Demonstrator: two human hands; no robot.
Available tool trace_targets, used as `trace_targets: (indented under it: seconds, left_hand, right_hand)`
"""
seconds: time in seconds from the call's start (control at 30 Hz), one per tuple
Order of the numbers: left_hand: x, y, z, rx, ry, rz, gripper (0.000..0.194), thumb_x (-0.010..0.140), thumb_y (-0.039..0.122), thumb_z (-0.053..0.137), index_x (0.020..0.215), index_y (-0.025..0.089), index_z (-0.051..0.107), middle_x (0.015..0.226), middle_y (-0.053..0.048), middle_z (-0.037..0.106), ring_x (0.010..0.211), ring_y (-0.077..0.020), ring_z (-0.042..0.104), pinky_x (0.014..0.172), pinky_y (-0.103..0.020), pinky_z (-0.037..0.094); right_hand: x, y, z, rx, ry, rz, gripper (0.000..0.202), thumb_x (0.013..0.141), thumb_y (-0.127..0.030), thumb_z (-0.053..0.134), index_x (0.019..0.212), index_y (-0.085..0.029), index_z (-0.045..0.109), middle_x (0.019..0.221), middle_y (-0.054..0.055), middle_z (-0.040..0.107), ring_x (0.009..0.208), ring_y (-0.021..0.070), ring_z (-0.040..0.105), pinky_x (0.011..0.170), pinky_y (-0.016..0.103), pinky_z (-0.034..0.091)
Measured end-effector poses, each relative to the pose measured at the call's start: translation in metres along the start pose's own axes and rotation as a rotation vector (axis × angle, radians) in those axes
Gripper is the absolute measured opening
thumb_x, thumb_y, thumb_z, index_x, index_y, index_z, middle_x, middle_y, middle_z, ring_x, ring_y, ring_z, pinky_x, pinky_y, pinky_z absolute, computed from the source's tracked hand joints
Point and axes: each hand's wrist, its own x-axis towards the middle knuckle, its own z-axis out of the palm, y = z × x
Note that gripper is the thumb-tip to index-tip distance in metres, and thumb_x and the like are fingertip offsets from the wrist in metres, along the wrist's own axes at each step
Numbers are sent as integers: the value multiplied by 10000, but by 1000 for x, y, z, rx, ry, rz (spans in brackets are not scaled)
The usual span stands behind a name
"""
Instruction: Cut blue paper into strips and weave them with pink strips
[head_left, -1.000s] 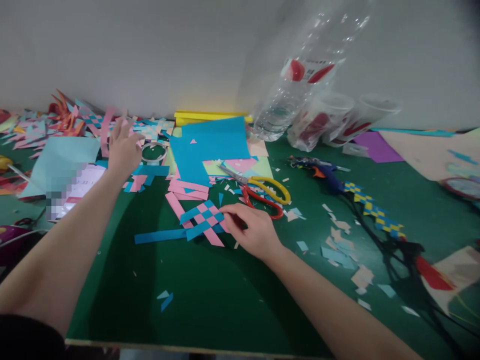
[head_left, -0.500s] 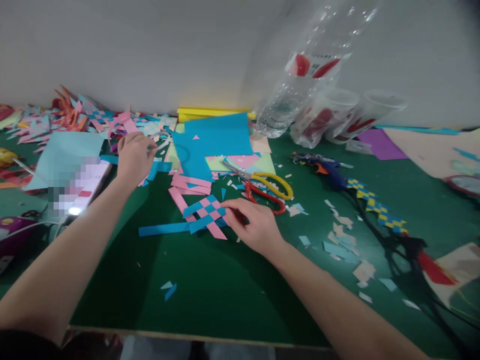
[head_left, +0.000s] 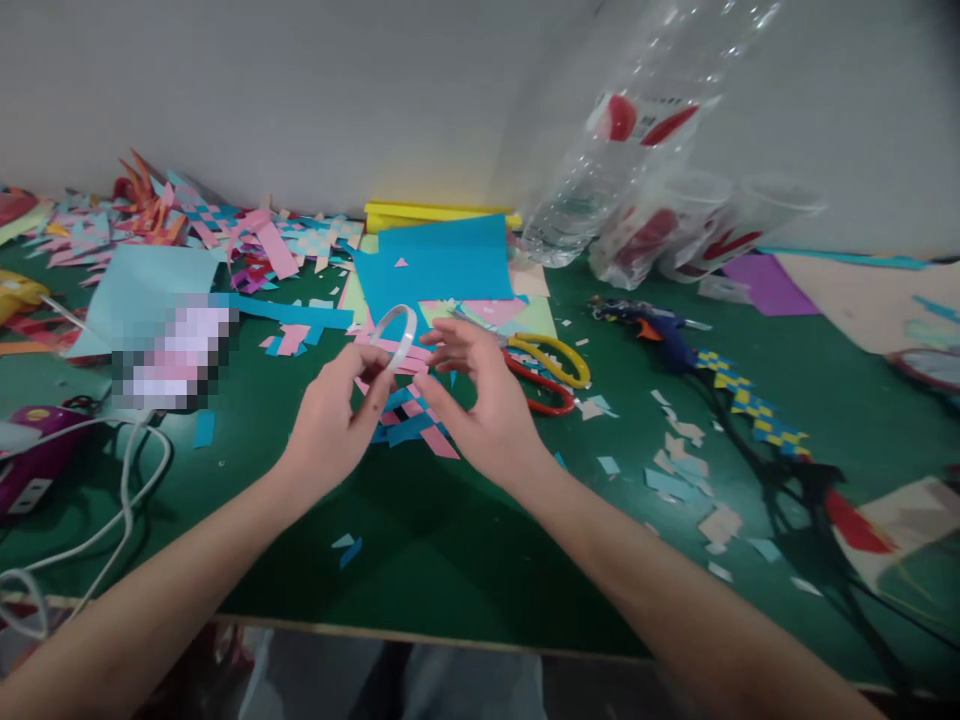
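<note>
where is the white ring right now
In the head view, the white ring is near the middle, pinched in the left hand, just left of the open right hand; the blue paper lies beyond it.

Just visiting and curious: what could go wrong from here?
The left hand pinches the pale ring above the woven paper strips; if it slips, it might land on them and shift the weave. The right hand is close to the scissors, so it could nudge them.

Dim light glints on the plastic bottle [head_left: 643, 122]; the edges blur.
</note>
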Motion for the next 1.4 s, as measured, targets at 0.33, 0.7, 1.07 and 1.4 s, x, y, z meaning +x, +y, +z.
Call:
trace_targets:
  seconds: [0.33, 0.7, 1.07, 1.4]
  left_hand:
    - [-6, -32, 6, -98, -234, 241, 123, 917, 324, 634, 889, 211, 675, 826, 4, 747, 750, -151, 691, 1031, -389, 472]
    - [-4, -32, 4, -95, -230, 236, 163, 932, 291, 609, 840, 222, 725, 822, 8, 765, 814, -168, 711, 1100, -401, 444]
    - [-9, -29, 1, 4, -73, 204, 255, 917, 403, 609, 781, 223, 727, 714, -4, 727, 793, -189, 677, 850, -320, 550]
    - [-9, -24, 1, 10, -165, 287, 139, 929, 318, 606, 993, 217, 675, 953, -43, 751, 983, -211, 684, 995, -370, 497]
  right_hand:
    - [-4, 42, 7, 620, -83, 369, 452, 745, -495, 757, 1098, -262, 595, 833, 4, 708, 748, 166, 694, 686, 336, 606]
    - [-8, 31, 4, 510, -170, 198, 537, 971, -592, 288, 1418, -297, 322, 1186, 95, 699, 1045, 229, 706, 825, 448, 607]
    - [-31, 12, 14, -81, 20, -174, 207, 922, -261, 579, 1128, -260, 558, 1068, 53, 717, 919, 173, 707, 824, 328, 587]
    - [-24, 23, 12, 299, -21, -47, 452, 995, -407, 404, 1430, -291, 445, 1442, 91, 559, 1320, 252, 537, 995, 466, 546]
